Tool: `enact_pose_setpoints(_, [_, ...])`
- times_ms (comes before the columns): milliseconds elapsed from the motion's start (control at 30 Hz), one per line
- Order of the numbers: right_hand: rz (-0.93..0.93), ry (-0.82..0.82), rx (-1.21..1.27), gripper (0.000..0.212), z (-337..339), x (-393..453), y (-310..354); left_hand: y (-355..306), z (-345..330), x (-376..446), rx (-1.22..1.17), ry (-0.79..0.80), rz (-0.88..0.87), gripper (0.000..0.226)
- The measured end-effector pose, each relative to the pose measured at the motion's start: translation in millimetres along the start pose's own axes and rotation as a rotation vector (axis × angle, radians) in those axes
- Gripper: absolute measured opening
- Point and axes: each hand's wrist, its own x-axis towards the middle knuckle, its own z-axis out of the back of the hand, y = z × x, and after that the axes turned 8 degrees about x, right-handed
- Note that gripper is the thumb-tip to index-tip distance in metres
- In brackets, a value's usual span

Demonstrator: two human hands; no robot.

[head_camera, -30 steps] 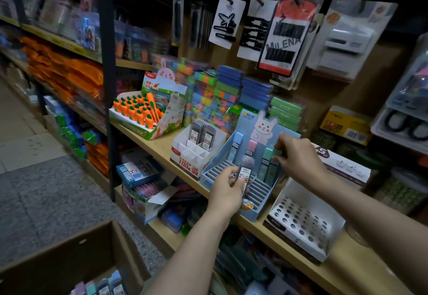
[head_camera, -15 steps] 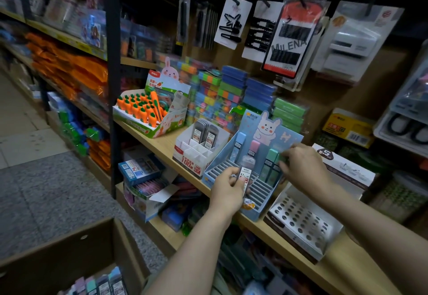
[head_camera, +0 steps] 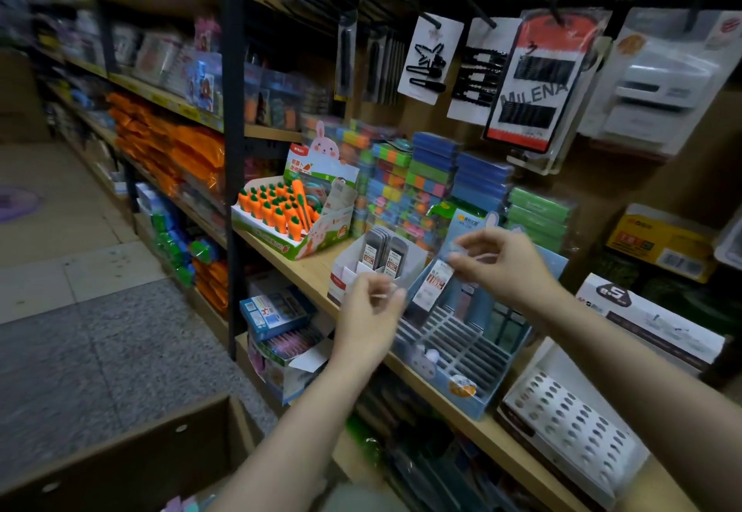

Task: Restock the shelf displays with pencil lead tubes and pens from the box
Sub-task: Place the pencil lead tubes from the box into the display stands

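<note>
Right hand [head_camera: 506,264] pinches the top of a flat lead tube [head_camera: 435,284] — white-and-red label, tilted, raised above the blue slotted cardboard display [head_camera: 461,355]. Left hand [head_camera: 371,314], at 9 o'clock of the tube, blurred; fingers curled, grip unclear. Half a second ago the left held this tube in the slots; now it's lifted. Brown cardboard box [head_camera: 132,459] at 7 o'clock.

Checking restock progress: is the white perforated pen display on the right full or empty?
Empty, as far as visible. The white perforated display shows rows of open holes with no pens standing in them; its far-right end is cut off.
</note>
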Motion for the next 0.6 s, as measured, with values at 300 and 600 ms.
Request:
enact_pose_setpoints(300, [0.244, -0.193, -0.267, 0.011, -49, 74, 7, 38, 40, 49, 0.260, -0.078, 0.092, 0.080])
enact_pose_setpoints(600, [0.187, -0.095, -0.434, 0.013, -78, 104, -17, 57, 22, 63, 0.097, -0.016, 0.057, 0.090])
